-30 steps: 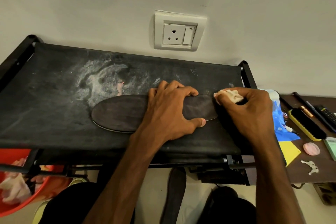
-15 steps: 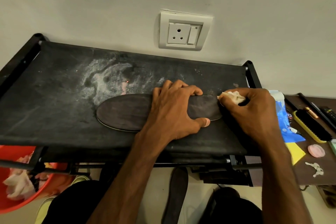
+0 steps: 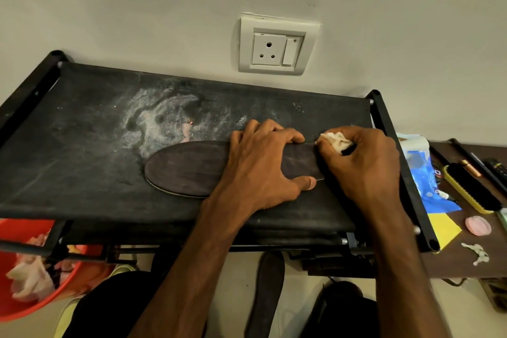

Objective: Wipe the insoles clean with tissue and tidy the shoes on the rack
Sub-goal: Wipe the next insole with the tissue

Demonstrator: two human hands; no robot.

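"Two hands were on it. Where did the thing lie?"

"The dark brown flat insole (image 3: 186, 170) lay lengthwise on the black fabric top shelf of the metal-framed shoe rack (image 3: 82, 151), toward its right half, just beside a patch of pale dust (image 3: 162, 118). The person's left hand (image 3: 263, 167) spanned its middle, fingers curled over the far edge and thumb hooked at the near edge, clamping it down. The right hand (image 3: 365, 170) pinched a crumpled white tissue (image 3: 336, 141) in its fingertips and pressed it to the insole's right end."

"How would it have handled?"

"Light and thin, by the look of it, and bendy rather than stiff. It seemed likely to skate or buckle on the slack fabric if rubbed unheld. Its matte face looked grippy, hardly fragile, though the tissue could shred on it."

"Where best to take hold?"

"Across the waist, as the left hand did, close to the rubbed part. For lifting, a pinch on both long edges would probably serve. A second dark insole (image 3: 267, 296) lay on the floor below."
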